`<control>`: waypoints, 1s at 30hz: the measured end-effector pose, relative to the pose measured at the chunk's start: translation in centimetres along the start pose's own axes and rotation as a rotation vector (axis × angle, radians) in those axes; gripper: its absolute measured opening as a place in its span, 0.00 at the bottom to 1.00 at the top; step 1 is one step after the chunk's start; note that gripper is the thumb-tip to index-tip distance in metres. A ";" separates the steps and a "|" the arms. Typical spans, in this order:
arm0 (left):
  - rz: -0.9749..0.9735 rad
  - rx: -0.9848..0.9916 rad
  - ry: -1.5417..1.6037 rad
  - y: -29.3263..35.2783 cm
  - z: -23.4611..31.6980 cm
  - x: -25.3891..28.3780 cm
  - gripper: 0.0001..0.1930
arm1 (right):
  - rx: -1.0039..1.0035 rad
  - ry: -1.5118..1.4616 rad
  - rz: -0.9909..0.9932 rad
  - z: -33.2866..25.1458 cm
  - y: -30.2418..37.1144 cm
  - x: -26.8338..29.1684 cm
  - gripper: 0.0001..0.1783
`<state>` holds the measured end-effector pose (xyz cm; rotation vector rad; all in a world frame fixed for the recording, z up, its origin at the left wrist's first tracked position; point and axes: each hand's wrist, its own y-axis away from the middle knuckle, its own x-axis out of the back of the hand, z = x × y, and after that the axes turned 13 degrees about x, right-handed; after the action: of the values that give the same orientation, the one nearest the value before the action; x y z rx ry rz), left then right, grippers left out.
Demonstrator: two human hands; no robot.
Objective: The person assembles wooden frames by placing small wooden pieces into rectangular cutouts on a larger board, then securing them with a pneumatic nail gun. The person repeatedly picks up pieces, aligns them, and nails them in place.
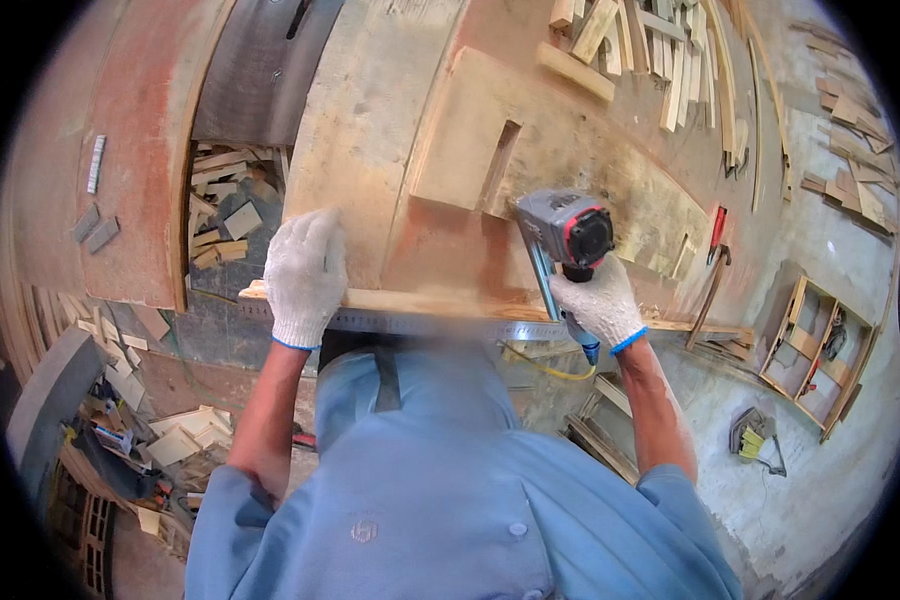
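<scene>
My left hand [308, 275], in a white knit glove with a blue cuff, lies over the left end of a long thin wooden strip [420, 302] at the bench's near edge. Its fingers look curled, and the glove hides where they meet the wood. A steel ruler [410, 324] runs along the near side of the strip. In my right hand [600, 305], gloved the same way, is a grey and black nail gun [562, 232], gripped by its handle, its long magazine angled towards me over the strip. A yellow air hose [550, 370] hangs below it.
A flat board with a slot [470, 130] lies on the bench, with wood offcuts [660, 50] at the far right. A hammer [712, 285] rests at the right edge. More scraps fill an opening [225, 205] left of my left hand. A wooden frame [810, 345] lies on the floor.
</scene>
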<state>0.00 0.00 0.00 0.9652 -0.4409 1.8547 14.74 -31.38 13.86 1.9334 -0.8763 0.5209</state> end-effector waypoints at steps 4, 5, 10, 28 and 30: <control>0.029 -0.022 -0.036 -1.0 -0.2 0.3 0.13 | -0.032 0.004 -0.030 -0.2 -0.8 -0.1 0.12; 0.029 -0.014 -0.043 -0.5 0.0 0.0 0.13 | -0.058 -0.021 -0.052 -0.2 -0.4 0.3 0.13; 0.019 -0.012 0.029 -1.7 2.2 -1.3 0.14 | 0.133 0.086 0.023 2.6 1.5 -0.7 0.15; 0.250 -0.319 0.026 -11.7 15.0 -13.3 0.13 | 0.205 0.048 -0.013 4.0 1.8 1.5 0.17; 0.256 -0.324 0.019 -11.6 15.0 -13.4 0.13 | 0.191 0.108 -0.011 5.0 1.8 1.4 0.17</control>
<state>19.54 -12.28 -2.38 0.6957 -0.8575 1.9385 14.35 -36.87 13.33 2.0598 -0.7698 0.7178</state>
